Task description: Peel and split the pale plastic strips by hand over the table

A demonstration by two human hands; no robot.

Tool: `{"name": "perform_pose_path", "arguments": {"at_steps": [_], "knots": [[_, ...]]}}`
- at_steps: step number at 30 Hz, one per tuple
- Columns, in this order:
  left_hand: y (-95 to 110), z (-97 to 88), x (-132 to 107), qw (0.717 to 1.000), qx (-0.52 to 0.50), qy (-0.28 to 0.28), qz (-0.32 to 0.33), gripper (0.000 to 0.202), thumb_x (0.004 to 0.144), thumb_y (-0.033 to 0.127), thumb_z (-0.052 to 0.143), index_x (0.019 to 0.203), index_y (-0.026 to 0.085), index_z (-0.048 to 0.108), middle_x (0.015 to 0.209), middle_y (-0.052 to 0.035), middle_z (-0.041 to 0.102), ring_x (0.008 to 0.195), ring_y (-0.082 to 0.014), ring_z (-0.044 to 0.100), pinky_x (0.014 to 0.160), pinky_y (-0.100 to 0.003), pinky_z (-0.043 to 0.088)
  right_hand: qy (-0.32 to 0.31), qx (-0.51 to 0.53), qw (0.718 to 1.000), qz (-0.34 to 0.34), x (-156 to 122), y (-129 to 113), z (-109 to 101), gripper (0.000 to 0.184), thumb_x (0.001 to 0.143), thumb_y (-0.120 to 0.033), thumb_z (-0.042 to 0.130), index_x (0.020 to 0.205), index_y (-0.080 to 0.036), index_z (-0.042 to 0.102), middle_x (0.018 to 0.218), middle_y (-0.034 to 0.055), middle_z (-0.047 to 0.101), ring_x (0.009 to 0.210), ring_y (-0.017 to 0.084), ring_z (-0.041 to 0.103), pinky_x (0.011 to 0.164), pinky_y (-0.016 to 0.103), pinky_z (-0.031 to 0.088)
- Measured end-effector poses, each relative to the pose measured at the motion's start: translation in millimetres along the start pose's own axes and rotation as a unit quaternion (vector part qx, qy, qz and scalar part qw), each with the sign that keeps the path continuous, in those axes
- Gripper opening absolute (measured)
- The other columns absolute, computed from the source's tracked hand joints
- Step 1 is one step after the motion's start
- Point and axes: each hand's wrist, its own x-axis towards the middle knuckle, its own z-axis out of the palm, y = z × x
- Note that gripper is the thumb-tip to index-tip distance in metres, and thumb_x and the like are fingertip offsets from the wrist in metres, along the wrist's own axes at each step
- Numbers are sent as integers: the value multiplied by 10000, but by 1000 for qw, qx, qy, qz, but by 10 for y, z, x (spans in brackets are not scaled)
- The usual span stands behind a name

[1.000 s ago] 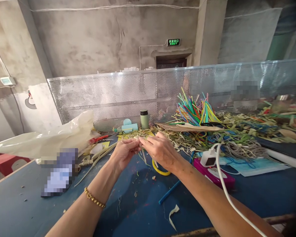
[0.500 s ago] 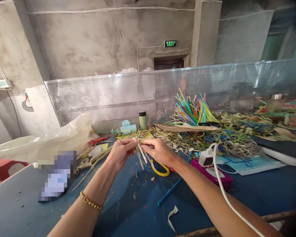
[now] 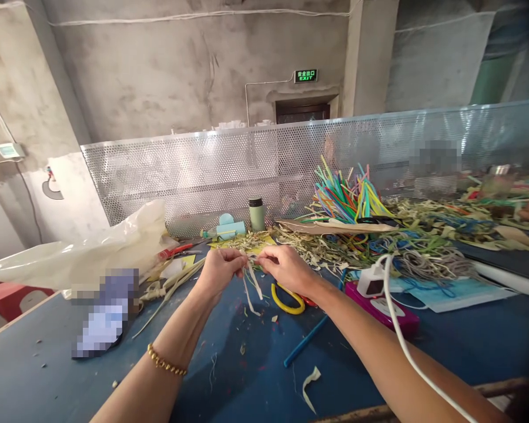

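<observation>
I'd pinch firmly with the left hand (image 3: 224,269), closed on pale ribbon-like strips (image 3: 255,283) hanging toward six o'clock, while the right hand (image 3: 287,270) curls nearly closed, its hold unclear from here.

Both arms (image 3: 361,346) reach forward. The left hand (image 3: 220,271) pinches tight. The right hand (image 3: 288,269) bends close by.

Pale strips (image 3: 254,282): upper ends hidden by the left hand (image 3: 220,270). Object (image 3: 108,314) near the table's (image 3: 247,382) left edge: pixelated, unidentifiable. Forearms (image 3: 180,329): cut off below.
</observation>
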Motion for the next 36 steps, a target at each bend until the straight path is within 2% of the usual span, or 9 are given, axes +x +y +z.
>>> {"name": "perform_pose_path", "arguments": {"at_steps": [3, 8, 11, 15, 20, 23, 29, 32, 36], "knots": [[-7, -21, 6, 999, -25, 19, -27, 205, 648, 296, 786, 570, 121, 711, 427, -16, 558, 408, -79, 423, 442, -220, 282, 1, -68, 998, -6, 4, 42, -30, 177, 843, -136, 557, 723, -169, 683, 681, 20, 665, 612, 143, 554, 599, 269, 381], [-42, -45, 31, 990, -99, 57, -78, 257, 565, 321, 837, 594, 102, 706, 481, -26, 584, 405, -77, 458, 421, -216, 268, 181, -212, 950, -139, -49, -103, -84, 184, 933, -182, 510, 912, -176, 692, 927, 91, 662, 910, 222, 553, 825, 372, 377], [-63, -34, 42, 984, -135, 69, -89, 259, 524, 293, 847, 613, 97, 704, 518, -24, 597, 409, -80, 481, 410, -215, 263, 132, -235, 934, -236, -90, -213, -39, 214, 955, -191, 487, 873, -203, 684, 877, 61, 619, 879, 207, 512, 823, 371, 358], [-85, -13, 46, 979, -171, 61, -93, 246, 515, 265, 841, 611, 93, 693, 544, -12, 589, 408, -61, 457, 395, -205, 243, 76, -321, 905, -267, -114, -242, 78, 232, 972, -162, 445, 954, -222, 668, 969, 69, 603, 895, 216, 481, 784, 372, 343], [-93, 20, 38, 972, -209, 33, -98, 207, 496, 209, 826, 554, 96, 662, 477, 28, 501, 395, -30, 359, 387, -195, 217, 64, -370, 867, -327, -121, -233, 144, 309, 996, -134, 365, 923, -212, 655, 1115, 77, 611, 1010, 218, 489, 862, 379, 348], [-68, 42, 17, 969, -222, 21, -102, 212, 462, 183, 829, 553, 101, 657, 488, 32, 506, 412, -29, 354, 403, -193, 228, 74, -318, 876, -355, -114, -244, 149, 298, 990, -143, 401, 892, -210, 675, 1059, 63, 654, 966, 198, 522, 880, 371, 361], [-7, 70, -16, 987, -135, 52, -73, 232, 549, 288, 813, 657, 101, 729, 479, 13, 552, 400, -54, 385, 429, -219, 229, 152, 43, 975, -155, -35, -169, 152, 153, 899, -269, 611, 837, -193, 729, 821, 40, 735, 775, 173, 637, 781, 341, 467], [13, 82, -28, 997, -49, 47, -45, 242, 643, 335, 762, 706, 103, 746, 419, 5, 536, 411, -77, 404, 458, -232, 242, 125, 213, 969, -32, 5, -120, 121, 169, 828, -307, 660, 765, -164, 727, 806, 58, 748, 734, 178, 672, 691, 295, 514], [22, 90, -49, 997, -43, 10, -56, 251, 658, 357, 756, 690, 109, 738, 440, -16, 567, 432, -90, 426, 470, -240, 259, 140, 255, 956, 40, 28, -91, 80, 204, 777, -340, 673, 725, -147, 713, 693, 41, 715, 621, 155, 635, 591, 257, 489]]}}
